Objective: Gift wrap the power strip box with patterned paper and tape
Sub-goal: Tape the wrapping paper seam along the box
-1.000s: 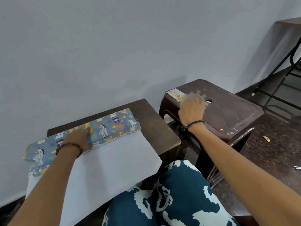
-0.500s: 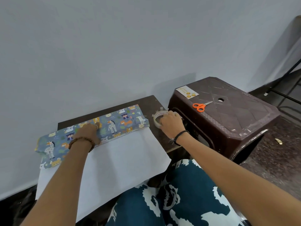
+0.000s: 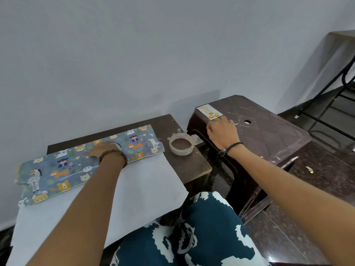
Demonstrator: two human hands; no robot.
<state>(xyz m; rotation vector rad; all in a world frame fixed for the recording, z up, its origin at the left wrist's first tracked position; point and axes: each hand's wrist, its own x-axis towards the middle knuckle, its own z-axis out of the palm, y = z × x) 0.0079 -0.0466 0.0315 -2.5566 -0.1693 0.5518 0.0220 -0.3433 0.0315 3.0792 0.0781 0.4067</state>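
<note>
Left hand [image 3: 104, 148] presses flat on patterned paper [image 3: 63, 169] folded over the box, left of centre — keeps the fold shut. Right hand [image 3: 222, 131] on stool [image 3: 269, 131], fingers curled, contents unclear; tape roll [image 3: 181, 144] on tabletop [image 3: 190, 166] between.

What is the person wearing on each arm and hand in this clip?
Both forearms are bare, with no sleeves in view. The left hand has a brown beaded bracelet at the wrist. The right hand has a thin black cord band at the wrist. No gloves; rings cannot be made out.

One tape roll [image 3: 181, 143], one patterned paper [image 3: 84, 162], two hands, one stool [image 3: 269, 131], one sticker card [image 3: 211, 111]
</note>
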